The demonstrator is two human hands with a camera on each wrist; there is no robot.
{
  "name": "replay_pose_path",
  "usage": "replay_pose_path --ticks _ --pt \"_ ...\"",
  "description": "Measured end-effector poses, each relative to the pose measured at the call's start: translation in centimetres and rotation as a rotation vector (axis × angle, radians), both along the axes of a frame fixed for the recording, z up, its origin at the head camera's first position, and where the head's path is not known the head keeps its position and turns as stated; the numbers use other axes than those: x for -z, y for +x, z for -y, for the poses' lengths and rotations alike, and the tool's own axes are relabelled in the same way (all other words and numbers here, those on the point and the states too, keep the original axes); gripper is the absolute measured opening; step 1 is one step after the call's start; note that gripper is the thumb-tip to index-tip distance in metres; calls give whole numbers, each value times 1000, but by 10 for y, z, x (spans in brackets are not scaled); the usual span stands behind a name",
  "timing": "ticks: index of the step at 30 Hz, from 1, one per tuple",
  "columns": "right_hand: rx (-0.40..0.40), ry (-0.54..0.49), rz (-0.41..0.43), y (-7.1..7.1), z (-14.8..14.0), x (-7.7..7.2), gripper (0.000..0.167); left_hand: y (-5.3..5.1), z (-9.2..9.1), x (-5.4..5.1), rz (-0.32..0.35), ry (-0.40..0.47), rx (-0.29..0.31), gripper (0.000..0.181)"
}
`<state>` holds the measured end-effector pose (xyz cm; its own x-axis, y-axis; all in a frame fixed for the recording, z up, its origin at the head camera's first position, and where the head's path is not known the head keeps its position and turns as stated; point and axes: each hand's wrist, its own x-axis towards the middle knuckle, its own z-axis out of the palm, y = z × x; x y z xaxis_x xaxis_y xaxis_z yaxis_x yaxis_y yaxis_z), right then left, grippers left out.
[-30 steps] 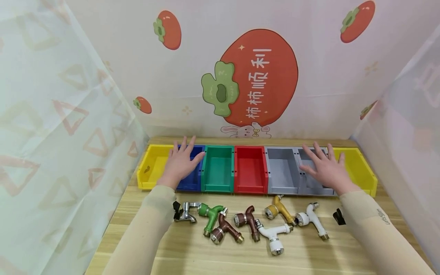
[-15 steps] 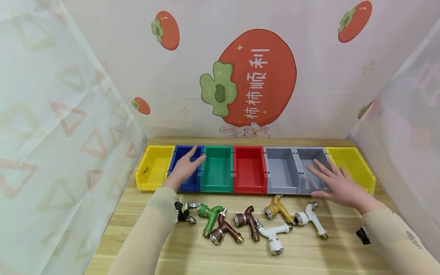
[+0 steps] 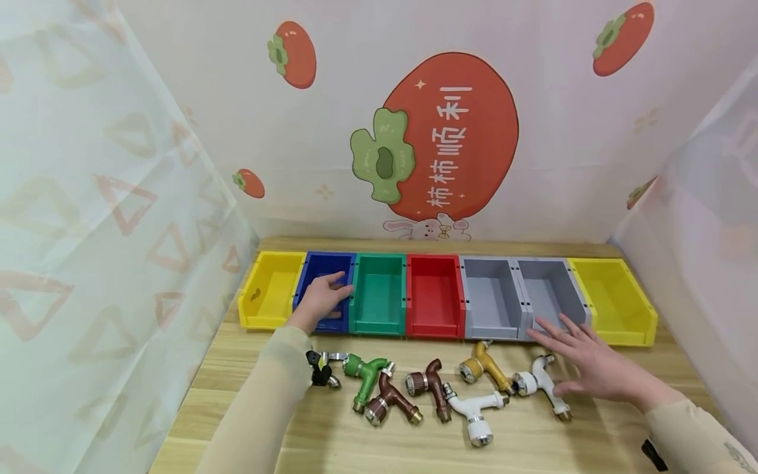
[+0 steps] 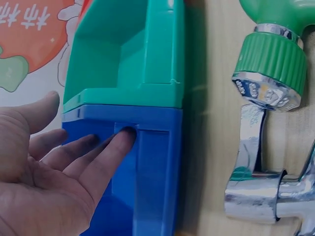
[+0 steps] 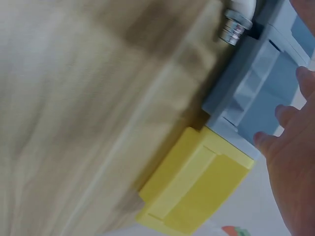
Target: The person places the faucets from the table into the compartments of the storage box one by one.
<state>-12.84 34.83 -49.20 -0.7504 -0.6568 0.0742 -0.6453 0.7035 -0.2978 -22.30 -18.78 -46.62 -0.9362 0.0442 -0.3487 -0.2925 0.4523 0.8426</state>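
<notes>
My left hand is over the blue bin, its fingers loosely bent around nothing. In the left wrist view a fingertip lies against or just above the bin's front part; contact is unclear. A chrome tap lies below that hand, partly hidden by the wrist strap in the head view. My right hand, fingers spread, hovers by the right-hand white tap and the right grey bin. Along the table lie a green tap, two brown taps, a yellow tap and another white tap.
The bins stand side by side at the back: left yellow bin, green bin, red bin, left grey bin and right yellow bin. Behind them rises a printed back wall. The wooden table extends in front.
My right hand has come back from the right grey bin, toward me and rightward, near the white tap. The left hand has drawn slightly nearer and lower over the blue bin. The taps remain in place.
</notes>
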Motion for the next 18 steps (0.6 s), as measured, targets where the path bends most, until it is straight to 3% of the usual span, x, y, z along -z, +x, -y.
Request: replay_pose_path --ticks 5,18 --pt "-69 9 -79 9 -2 13 108 -2 -1 7 5 -46 -2 64" --pt "-192 92 -258 23 -9 38 108 -4 -4 7 48 -60 -20 62"
